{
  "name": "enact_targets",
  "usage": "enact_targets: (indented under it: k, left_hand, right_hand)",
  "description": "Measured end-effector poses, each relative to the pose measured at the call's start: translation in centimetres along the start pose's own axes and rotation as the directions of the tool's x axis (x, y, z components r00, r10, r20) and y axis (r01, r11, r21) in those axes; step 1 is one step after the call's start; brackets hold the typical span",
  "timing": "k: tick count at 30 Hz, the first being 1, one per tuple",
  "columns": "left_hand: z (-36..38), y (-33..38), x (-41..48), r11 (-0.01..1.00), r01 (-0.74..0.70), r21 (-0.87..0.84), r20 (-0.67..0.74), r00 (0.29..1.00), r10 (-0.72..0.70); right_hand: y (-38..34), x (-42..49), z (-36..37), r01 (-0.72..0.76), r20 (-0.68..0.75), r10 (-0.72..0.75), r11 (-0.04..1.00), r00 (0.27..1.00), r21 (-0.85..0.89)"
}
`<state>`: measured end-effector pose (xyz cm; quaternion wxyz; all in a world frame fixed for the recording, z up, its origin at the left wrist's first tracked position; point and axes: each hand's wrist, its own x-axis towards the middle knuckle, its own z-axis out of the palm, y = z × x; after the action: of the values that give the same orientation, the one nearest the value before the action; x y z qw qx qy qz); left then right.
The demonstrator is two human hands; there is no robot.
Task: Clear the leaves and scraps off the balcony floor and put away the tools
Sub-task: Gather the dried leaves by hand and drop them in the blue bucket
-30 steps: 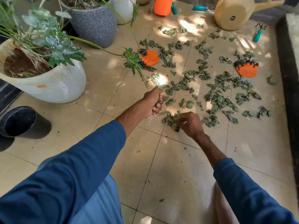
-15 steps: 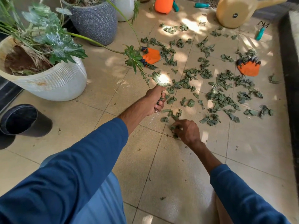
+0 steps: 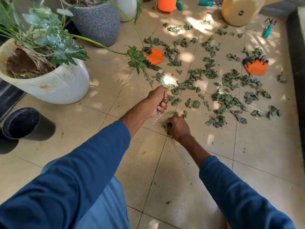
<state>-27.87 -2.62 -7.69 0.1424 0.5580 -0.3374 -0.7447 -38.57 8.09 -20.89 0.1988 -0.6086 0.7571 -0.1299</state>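
Green leaves (image 3: 227,101) lie scattered over the tiled floor (image 3: 181,187) across the upper right of the frame, around an orange clawed glove (image 3: 255,68). At centre, the left hand (image 3: 157,100) is fisted round a bunch of them; just below it the right hand (image 3: 178,128) curls its fingers round more leaves on the floor.

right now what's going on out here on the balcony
A person in blue sleeves is clearing leaves off the tiled floor by hand. The left hand grips a gathered bunch; the right hand pinches more scraps down on the tile. Most leaves lie scattered ahead, and an orange claw glove, a second glove, a teal hand rake and the watering can are not yet put away.
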Motion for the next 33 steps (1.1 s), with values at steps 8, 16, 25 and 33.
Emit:
enact_targets:
  k: [8,16,25,33]
  left_hand:
    - [-0.2,-0.2,0.3,1.000,0.005,0.008,-0.005,1.000,-0.005]
    - [0.5,-0.1,0.3,1.000,0.012,0.014,0.002,1.000,-0.012]
    - [0.4,-0.1,0.3,1.000,0.012,0.003,0.014,1.000,-0.012]
    - [-0.1,0.0,-0.1,1.000,0.008,0.005,-0.007,1.000,-0.008]
  right_hand:
    - [3.6,-1.3,-3.2,-0.105,-0.083,0.117,0.985,0.990,0.135]
    - [3.7,1.2,-3.8,-0.135,0.003,0.135,0.989,0.991,0.059]
    - [4.7,-2.3,-2.3,-0.165,-0.057,0.171,0.981,0.984,0.103]
    - [4.6,0.3,-5.7,-0.150,-0.029,0.169,0.933,0.985,0.328]
